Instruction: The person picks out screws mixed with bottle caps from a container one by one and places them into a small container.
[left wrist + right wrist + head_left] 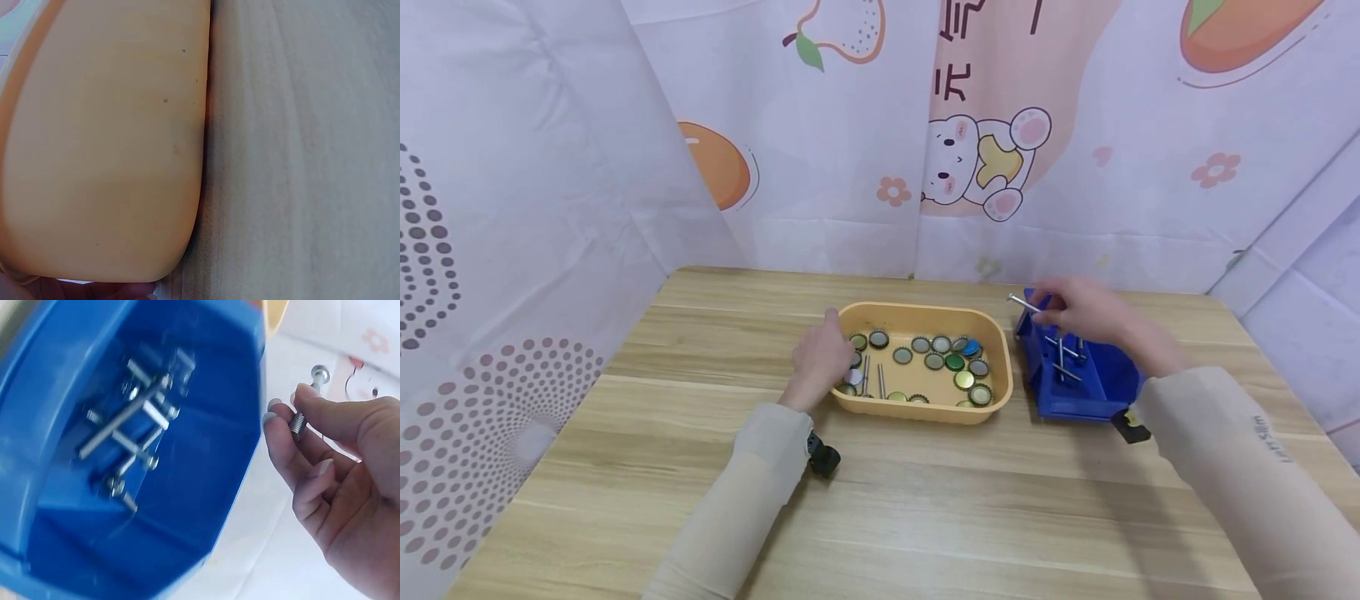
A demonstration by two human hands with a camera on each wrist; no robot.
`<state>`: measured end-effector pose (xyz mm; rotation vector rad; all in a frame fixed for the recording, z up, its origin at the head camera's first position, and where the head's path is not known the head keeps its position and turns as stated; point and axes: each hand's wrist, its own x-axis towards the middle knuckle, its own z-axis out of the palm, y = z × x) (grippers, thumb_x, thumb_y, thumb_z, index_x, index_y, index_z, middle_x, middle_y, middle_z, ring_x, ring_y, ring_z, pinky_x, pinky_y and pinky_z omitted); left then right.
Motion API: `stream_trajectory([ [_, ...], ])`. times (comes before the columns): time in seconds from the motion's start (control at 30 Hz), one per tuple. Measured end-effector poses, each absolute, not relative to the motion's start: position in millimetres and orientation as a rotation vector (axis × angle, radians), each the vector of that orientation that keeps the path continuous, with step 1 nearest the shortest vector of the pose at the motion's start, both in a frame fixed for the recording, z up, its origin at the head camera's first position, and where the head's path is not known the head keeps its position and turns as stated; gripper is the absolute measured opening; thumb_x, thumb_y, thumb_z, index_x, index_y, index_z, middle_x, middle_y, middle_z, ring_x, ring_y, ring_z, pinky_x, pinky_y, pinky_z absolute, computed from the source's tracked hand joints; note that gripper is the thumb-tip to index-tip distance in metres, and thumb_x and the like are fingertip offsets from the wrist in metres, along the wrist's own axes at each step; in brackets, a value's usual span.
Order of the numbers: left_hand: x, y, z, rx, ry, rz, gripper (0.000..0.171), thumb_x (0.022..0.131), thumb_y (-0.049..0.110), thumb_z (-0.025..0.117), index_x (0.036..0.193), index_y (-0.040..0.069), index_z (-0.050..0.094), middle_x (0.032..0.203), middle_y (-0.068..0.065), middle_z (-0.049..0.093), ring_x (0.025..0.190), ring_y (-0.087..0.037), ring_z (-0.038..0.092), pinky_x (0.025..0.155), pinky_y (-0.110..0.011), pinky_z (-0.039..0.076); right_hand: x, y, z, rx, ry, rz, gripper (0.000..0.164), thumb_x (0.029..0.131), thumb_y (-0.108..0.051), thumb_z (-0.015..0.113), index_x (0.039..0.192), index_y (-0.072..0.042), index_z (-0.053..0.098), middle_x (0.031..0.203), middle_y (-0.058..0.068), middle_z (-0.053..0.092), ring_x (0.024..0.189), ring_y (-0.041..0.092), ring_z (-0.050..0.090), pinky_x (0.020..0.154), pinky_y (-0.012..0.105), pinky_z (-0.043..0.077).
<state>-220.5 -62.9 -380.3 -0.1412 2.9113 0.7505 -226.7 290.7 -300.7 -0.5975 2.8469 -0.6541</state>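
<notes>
At the left end of a yellow plastic tub [925, 412], my left hand [822, 360] grips the rim. Inside the tub are loose bottle caps [902, 355] and a few bolts [882, 382] near its left side. The left wrist view shows the tub's outer wall [112, 137], with part of the fingers at the bottom edge. My right hand [1086, 308] pinches a silver bolt [320, 376] between thumb and fingers, its head pointing outward. That hand is over the far side of a blue bin [1071, 408], which holds several more bolts [125, 434].
Both containers stand side by side on a wood-grain table [910, 500], the blue bin to the right. A printed curtain [820, 167] hangs behind the table's far edge. Small black cameras [823, 458] sit at both wrists.
</notes>
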Motion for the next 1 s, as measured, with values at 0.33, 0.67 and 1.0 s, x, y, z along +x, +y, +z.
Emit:
stream_trajectory([
  [0.33,-220.4,-63.9,-381.3,-0.142,2.905,0.767,0.040,0.097,0.020,0.052,0.133,0.008,0.041,0.083,-0.011,0.062,0.066,-0.024,0.060,0.054,-0.032,0.040,-231.1,322.3,-305.1,-0.516,2.869,-0.468,0.020,0.088,-0.001,0.063,0.105,0.010,0.061,0.076,0.014,0.069,0.059,0.018,0.063,0.060,0.036,0.053],
  [0.67,-220.9,-63.7,-382.8,-0.144,2.905,0.776,0.043,0.096,0.019,0.051,0.136,0.009,0.040,0.083,-0.011,0.062,0.065,-0.024,0.059,0.054,-0.033,0.040,-230.5,323.6,-317.8,-0.526,2.993,-0.037,0.018,0.085,0.000,0.064,0.102,0.000,0.067,0.099,0.020,0.070,0.090,0.037,0.065,0.084,0.058,0.050],
  [1.0,-221.6,-63.3,-382.1,-0.133,2.908,0.782,0.043,0.096,0.019,0.052,0.136,0.008,0.039,0.081,-0.010,0.062,0.060,-0.022,0.057,0.051,-0.031,0.040,-231.6,317.8,-320.4,-0.532,3.036,-0.081,0.020,0.087,0.003,0.056,0.104,0.000,0.067,0.103,0.023,0.069,0.093,0.040,0.065,0.086,0.058,0.049],
])
